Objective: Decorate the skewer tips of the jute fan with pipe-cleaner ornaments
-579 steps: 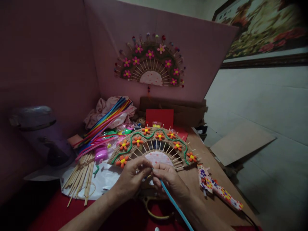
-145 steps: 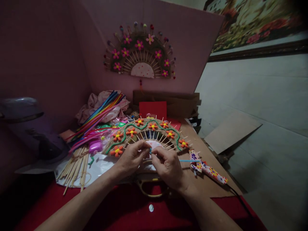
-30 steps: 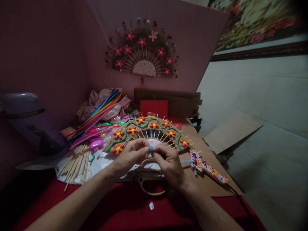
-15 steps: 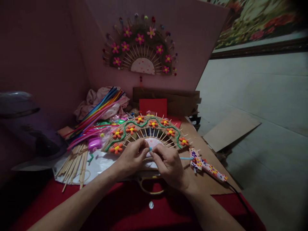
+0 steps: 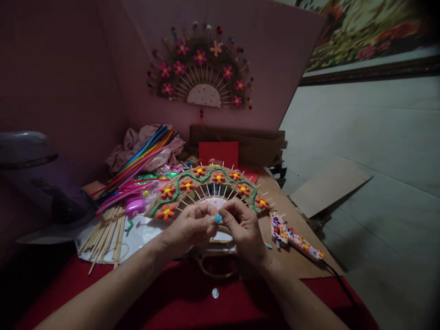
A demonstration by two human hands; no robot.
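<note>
Both hands meet at the middle of the view. My left hand (image 5: 192, 224) pinches a small blue fuzzy piece (image 5: 218, 218) between thumb and finger. From the other side my right hand (image 5: 242, 229) holds the same piece with closed fingertips. A light blue end (image 5: 268, 246) shows just right of my right hand. Behind the hands stands a twine-wrapped fan (image 5: 202, 176) with orange flowers, a green wavy line and thin sticks. Below and partly behind the hands are scissors (image 5: 217, 276) with gold-rimmed handles.
Colourful pipe cleaners (image 5: 140, 160) and wooden sticks (image 5: 105, 233) lie at the left. A flower-patterned glue gun (image 5: 295, 238) rests on cardboard (image 5: 285, 206) at the right. A finished fan (image 5: 204, 68) with pink flowers hangs behind. A small silvery disc (image 5: 215, 293) lies in front.
The blue piece shows larger between my fingertips, slightly lower and to the right. The light blue strip that reached the glue gun has drawn back toward my right hand.
</note>
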